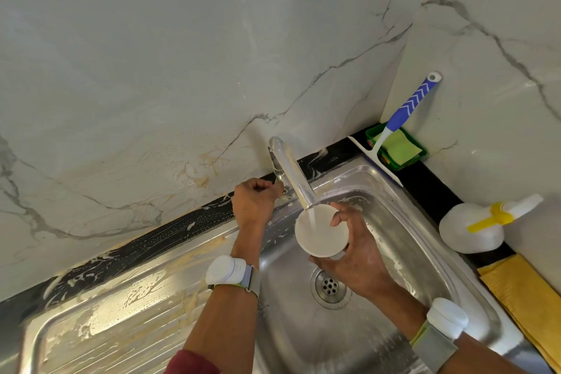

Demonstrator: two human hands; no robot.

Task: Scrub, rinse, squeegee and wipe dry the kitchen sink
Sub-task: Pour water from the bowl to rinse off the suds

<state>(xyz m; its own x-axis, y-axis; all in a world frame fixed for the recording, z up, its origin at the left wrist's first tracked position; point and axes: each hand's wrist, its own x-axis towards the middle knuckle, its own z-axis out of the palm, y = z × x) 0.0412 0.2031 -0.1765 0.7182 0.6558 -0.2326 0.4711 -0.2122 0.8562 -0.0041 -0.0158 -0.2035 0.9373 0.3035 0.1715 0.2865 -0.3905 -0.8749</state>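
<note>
Here right hand (352, 252) grips round white cup (321, 231) under steel tap (291, 173); left hand (253, 203) curls round tap base.

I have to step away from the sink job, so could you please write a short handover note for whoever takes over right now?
Left hand grips the tap handle at the base of the faucet; water is running.
Right hand holds a white cup under the stream, above the sink basin.
Scrubbing looks done: soapy residue on basin and drainboard.
Left: rinse, squeegee, wipe dry.
Squeegee leans in the back corner beside the green sponge tray; yellow cloth and spray bottle lie to the right.
</note>
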